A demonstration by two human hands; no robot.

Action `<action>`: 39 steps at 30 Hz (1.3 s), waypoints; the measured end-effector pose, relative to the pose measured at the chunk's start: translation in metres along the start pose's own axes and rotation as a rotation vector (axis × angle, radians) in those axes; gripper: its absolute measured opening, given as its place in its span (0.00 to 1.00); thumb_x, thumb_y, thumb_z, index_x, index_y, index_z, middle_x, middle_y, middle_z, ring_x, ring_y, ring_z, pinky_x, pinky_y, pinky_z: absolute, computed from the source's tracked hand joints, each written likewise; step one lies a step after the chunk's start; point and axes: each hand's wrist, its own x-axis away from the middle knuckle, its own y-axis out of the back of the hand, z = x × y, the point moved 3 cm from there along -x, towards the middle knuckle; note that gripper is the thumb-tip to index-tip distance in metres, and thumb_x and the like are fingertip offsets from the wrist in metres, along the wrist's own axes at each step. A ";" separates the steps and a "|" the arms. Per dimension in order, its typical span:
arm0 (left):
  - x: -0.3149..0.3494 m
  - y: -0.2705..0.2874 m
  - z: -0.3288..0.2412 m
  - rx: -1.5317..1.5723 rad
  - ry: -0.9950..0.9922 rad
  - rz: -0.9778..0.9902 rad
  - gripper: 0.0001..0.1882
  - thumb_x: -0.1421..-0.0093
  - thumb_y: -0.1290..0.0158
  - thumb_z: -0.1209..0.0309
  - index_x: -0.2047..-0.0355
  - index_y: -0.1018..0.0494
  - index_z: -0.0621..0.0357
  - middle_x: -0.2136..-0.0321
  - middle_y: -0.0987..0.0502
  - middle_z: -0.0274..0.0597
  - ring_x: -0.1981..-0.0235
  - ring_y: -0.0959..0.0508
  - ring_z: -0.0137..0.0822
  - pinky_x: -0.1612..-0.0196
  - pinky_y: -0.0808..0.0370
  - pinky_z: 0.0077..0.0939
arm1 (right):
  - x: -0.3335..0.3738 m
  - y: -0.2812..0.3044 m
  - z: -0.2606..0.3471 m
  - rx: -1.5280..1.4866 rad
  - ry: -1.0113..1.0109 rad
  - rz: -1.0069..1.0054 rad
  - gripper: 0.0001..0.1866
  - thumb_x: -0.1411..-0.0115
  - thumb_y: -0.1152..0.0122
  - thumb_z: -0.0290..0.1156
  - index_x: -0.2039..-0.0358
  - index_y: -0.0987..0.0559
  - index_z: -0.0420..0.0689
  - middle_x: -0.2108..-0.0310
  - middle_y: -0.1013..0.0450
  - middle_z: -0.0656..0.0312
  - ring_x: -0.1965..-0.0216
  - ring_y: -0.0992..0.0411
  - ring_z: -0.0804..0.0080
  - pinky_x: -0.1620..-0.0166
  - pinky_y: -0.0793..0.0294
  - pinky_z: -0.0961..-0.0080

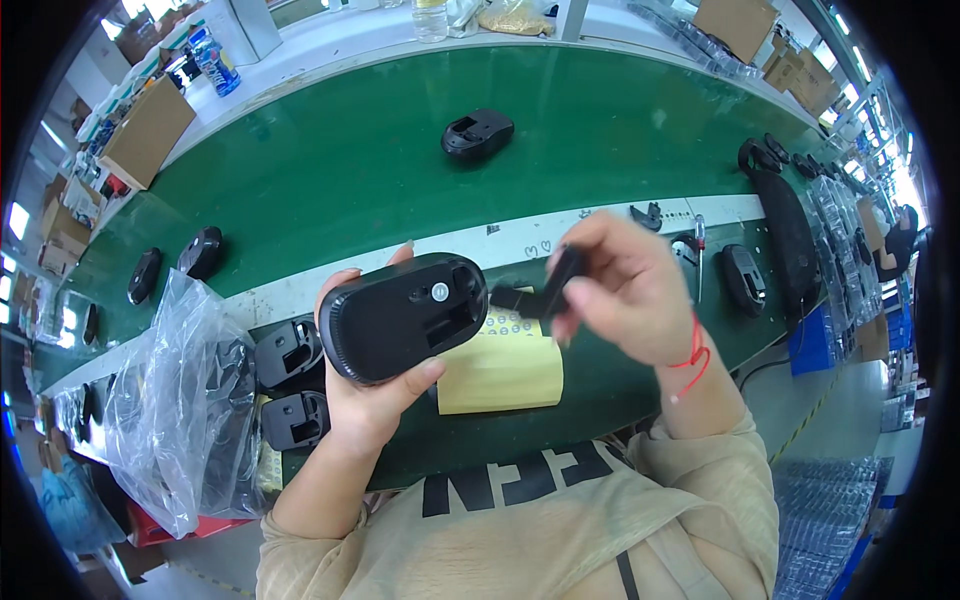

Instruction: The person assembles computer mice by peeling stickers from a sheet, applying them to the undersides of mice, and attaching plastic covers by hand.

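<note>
My left hand [365,405] is wrapped round a black computer mouse [395,325], its underside turned up. A small round white sticker and an uncovered recess show on that underside. To the right of the mouse, my right hand [635,300] pinches a small black plastic piece [567,282], possibly a cover. A second dark part [515,301] juts from beside it toward the mouse; whether the two are joined, I cannot tell. Below them lies yellow paper [500,378] over a sheet of round stickers [508,322].
Two opened mouse shells [295,420] lie left, beside a clear plastic bag [185,400]. Another mouse [478,134] rests on the green belt [340,140]. At right are a screwdriver [700,250], a mouse [743,278] and a long black pouch-like thing [785,230].
</note>
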 end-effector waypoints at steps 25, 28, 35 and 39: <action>0.002 -0.011 -0.006 -0.293 -0.103 0.112 0.45 0.68 0.34 0.75 0.51 0.49 0.61 0.60 0.32 0.51 0.59 0.29 0.38 0.57 0.30 0.29 | -0.003 -0.021 -0.054 -0.012 -0.050 0.161 0.22 0.58 0.36 0.26 0.65 0.38 0.37 0.72 0.33 0.60 0.76 0.32 0.80 0.76 0.30 0.85; 0.006 -0.005 -0.001 -0.679 -0.075 0.071 0.41 0.72 0.32 0.71 0.57 0.43 0.57 0.67 0.32 0.40 0.66 0.30 0.30 0.62 0.31 0.22 | -0.003 -0.029 -0.049 -0.026 -0.195 0.178 0.22 0.59 0.35 0.25 0.67 0.39 0.40 0.72 0.33 0.62 0.75 0.33 0.81 0.75 0.31 0.85; 0.010 -0.007 -0.001 -0.690 -0.169 0.095 0.41 0.73 0.32 0.70 0.58 0.43 0.57 0.66 0.32 0.40 0.65 0.30 0.30 0.62 0.32 0.21 | 0.001 -0.032 -0.057 0.223 -0.143 0.126 0.25 0.60 0.33 0.31 0.67 0.39 0.41 0.70 0.34 0.62 0.65 0.35 0.80 0.65 0.30 0.79; 0.006 -0.005 -0.007 -0.664 -0.155 0.032 0.39 0.73 0.32 0.71 0.60 0.41 0.57 0.68 0.30 0.41 0.66 0.28 0.30 0.63 0.30 0.21 | 0.000 -0.030 -0.051 -0.046 -0.209 0.277 0.24 0.53 0.39 0.34 0.60 0.39 0.39 0.72 0.33 0.60 0.71 0.32 0.76 0.68 0.30 0.78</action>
